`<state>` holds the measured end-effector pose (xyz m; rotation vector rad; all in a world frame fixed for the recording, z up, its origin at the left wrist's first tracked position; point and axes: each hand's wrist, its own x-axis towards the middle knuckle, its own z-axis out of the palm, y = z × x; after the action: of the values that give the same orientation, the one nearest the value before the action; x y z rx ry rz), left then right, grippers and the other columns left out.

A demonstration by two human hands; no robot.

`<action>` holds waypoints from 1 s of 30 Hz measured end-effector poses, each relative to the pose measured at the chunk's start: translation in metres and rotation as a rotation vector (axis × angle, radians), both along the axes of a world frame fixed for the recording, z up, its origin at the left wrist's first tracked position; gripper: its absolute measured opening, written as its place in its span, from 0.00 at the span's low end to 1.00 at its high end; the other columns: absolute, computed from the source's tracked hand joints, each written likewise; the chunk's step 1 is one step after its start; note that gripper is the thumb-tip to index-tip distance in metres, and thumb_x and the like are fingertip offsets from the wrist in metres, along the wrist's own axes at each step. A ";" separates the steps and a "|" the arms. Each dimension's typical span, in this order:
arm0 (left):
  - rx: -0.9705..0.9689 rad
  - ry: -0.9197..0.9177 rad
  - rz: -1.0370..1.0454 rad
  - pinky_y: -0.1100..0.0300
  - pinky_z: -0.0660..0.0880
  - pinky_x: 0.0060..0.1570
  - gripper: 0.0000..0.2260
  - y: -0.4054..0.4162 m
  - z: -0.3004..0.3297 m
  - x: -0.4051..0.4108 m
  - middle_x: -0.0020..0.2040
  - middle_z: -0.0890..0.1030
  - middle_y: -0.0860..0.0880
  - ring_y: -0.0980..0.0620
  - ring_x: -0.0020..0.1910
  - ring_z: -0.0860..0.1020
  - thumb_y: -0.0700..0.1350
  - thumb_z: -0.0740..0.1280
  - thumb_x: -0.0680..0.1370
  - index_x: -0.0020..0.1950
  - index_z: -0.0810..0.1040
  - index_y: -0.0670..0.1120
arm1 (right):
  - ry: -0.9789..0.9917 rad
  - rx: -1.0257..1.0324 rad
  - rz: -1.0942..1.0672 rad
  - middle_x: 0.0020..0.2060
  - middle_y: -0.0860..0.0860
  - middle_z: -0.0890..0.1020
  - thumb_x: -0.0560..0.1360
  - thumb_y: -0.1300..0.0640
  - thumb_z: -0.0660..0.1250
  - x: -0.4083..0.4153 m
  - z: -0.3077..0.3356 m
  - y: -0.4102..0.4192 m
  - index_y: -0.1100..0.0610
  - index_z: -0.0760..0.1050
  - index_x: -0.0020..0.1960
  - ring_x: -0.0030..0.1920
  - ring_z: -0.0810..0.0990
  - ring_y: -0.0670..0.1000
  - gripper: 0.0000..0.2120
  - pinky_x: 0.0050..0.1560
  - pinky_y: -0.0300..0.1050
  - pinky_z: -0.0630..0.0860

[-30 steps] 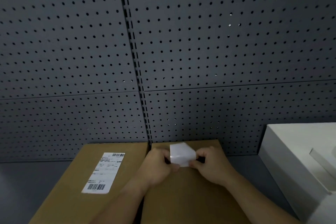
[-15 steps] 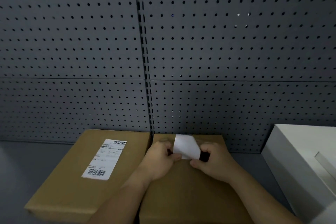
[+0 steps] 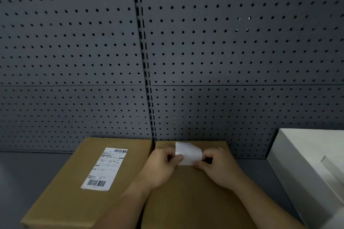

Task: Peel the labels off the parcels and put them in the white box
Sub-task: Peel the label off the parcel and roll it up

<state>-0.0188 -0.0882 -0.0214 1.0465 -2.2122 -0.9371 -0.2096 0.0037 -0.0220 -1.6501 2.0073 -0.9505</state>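
Both your hands pinch peeled label (image 3: pixel 188 153) at lower centre: left hand (image 3: pixel 161 165), right hand (image 3: pixel 217 166). White box (image 3: pixel 305 156) lies far right; right hand nearer.

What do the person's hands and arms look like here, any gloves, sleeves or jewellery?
Both are bare: the left hand and right hand wear no gloves, and no ring, watch or wristband shows. The forearms are uncovered to the frame's bottom edge, with no sleeve in view.
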 end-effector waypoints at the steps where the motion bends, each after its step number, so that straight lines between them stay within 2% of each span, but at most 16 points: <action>1: -0.005 0.000 0.002 0.57 0.77 0.41 0.11 0.001 0.001 0.000 0.43 0.81 0.46 0.48 0.41 0.79 0.50 0.71 0.77 0.43 0.80 0.42 | -0.002 -0.002 -0.001 0.39 0.45 0.84 0.72 0.45 0.73 0.000 0.000 0.000 0.48 0.83 0.40 0.42 0.81 0.44 0.07 0.46 0.52 0.81; 3: -0.027 -0.007 -0.007 0.69 0.73 0.37 0.04 0.002 0.001 0.001 0.43 0.81 0.52 0.55 0.39 0.78 0.47 0.73 0.75 0.43 0.82 0.48 | -0.003 0.001 -0.005 0.38 0.46 0.84 0.72 0.46 0.73 0.001 0.001 -0.001 0.49 0.83 0.40 0.41 0.81 0.44 0.07 0.46 0.52 0.81; 5: -0.055 -0.021 -0.006 0.72 0.72 0.39 0.04 0.001 0.001 0.000 0.44 0.79 0.55 0.58 0.40 0.78 0.44 0.74 0.75 0.42 0.81 0.50 | -0.007 0.001 -0.007 0.38 0.46 0.84 0.73 0.47 0.73 0.001 0.002 -0.001 0.49 0.83 0.40 0.41 0.81 0.45 0.07 0.46 0.53 0.81; 7: -0.066 -0.031 0.014 0.68 0.75 0.41 0.05 -0.001 -0.001 0.000 0.45 0.79 0.52 0.56 0.43 0.78 0.44 0.73 0.75 0.41 0.81 0.45 | -0.009 0.000 -0.014 0.37 0.47 0.83 0.73 0.47 0.72 0.002 0.003 0.000 0.49 0.82 0.38 0.40 0.81 0.46 0.08 0.46 0.53 0.81; 9: -0.049 -0.031 0.047 0.60 0.78 0.46 0.07 -0.002 -0.001 -0.001 0.46 0.80 0.50 0.52 0.44 0.79 0.46 0.72 0.76 0.42 0.81 0.42 | -0.010 0.000 -0.020 0.35 0.48 0.82 0.74 0.47 0.71 0.003 0.004 0.000 0.50 0.80 0.37 0.39 0.80 0.47 0.10 0.44 0.52 0.80; 14: -0.002 -0.009 0.056 0.54 0.79 0.48 0.08 -0.002 -0.002 -0.003 0.46 0.82 0.48 0.49 0.45 0.80 0.46 0.70 0.78 0.43 0.81 0.43 | -0.032 -0.009 -0.019 0.31 0.46 0.78 0.77 0.46 0.68 0.002 0.007 0.001 0.48 0.76 0.32 0.32 0.75 0.44 0.15 0.36 0.42 0.73; 15: 0.005 -0.007 0.054 0.54 0.79 0.48 0.08 -0.003 -0.002 -0.003 0.46 0.82 0.48 0.49 0.45 0.80 0.47 0.69 0.79 0.43 0.81 0.43 | -0.042 -0.013 -0.013 0.32 0.46 0.78 0.77 0.46 0.68 0.002 0.006 0.002 0.48 0.77 0.34 0.32 0.75 0.43 0.14 0.36 0.41 0.72; 17: 0.014 -0.007 0.054 0.56 0.78 0.46 0.09 -0.003 -0.002 -0.004 0.45 0.81 0.46 0.48 0.45 0.79 0.47 0.69 0.79 0.43 0.81 0.42 | -0.019 -0.010 -0.005 0.38 0.44 0.81 0.74 0.45 0.71 0.001 0.004 0.003 0.48 0.81 0.42 0.39 0.78 0.41 0.07 0.40 0.38 0.74; 20: 0.009 -0.011 0.060 0.60 0.73 0.42 0.11 -0.001 0.000 -0.005 0.44 0.80 0.44 0.47 0.43 0.78 0.46 0.68 0.80 0.42 0.79 0.40 | 0.027 0.003 -0.018 0.44 0.45 0.82 0.72 0.47 0.73 0.001 0.001 0.002 0.49 0.82 0.47 0.44 0.79 0.43 0.07 0.45 0.42 0.78; 23: 0.001 -0.036 0.045 0.57 0.74 0.43 0.12 0.000 0.002 -0.006 0.43 0.80 0.44 0.49 0.42 0.77 0.46 0.66 0.81 0.41 0.77 0.40 | 0.036 -0.006 -0.035 0.41 0.45 0.83 0.74 0.48 0.72 0.001 0.000 -0.001 0.50 0.82 0.43 0.42 0.80 0.43 0.06 0.45 0.46 0.80; 25: 0.011 -0.044 0.031 0.55 0.75 0.43 0.13 0.001 0.003 -0.005 0.41 0.79 0.46 0.50 0.40 0.76 0.46 0.64 0.82 0.40 0.76 0.41 | 0.043 -0.005 -0.050 0.39 0.45 0.82 0.74 0.48 0.72 0.001 0.000 -0.002 0.49 0.80 0.39 0.40 0.79 0.43 0.07 0.42 0.43 0.78; 27: 0.033 -0.027 0.027 0.58 0.71 0.40 0.14 0.003 0.004 -0.002 0.38 0.75 0.49 0.54 0.36 0.72 0.46 0.63 0.82 0.38 0.73 0.43 | 0.043 -0.007 -0.053 0.36 0.44 0.80 0.75 0.49 0.71 0.002 0.000 -0.002 0.47 0.76 0.35 0.37 0.77 0.43 0.11 0.37 0.39 0.73; 30: -0.028 -0.054 0.041 0.63 0.69 0.38 0.09 0.004 0.003 -0.001 0.42 0.78 0.47 0.56 0.36 0.71 0.45 0.68 0.79 0.41 0.76 0.42 | 0.036 -0.015 -0.050 0.34 0.44 0.78 0.75 0.50 0.71 0.004 0.002 -0.002 0.43 0.72 0.32 0.36 0.76 0.42 0.14 0.35 0.36 0.68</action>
<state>-0.0198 -0.0844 -0.0186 1.1119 -2.2322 -0.8680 -0.2058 0.0019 -0.0199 -1.6428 2.0789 -0.9618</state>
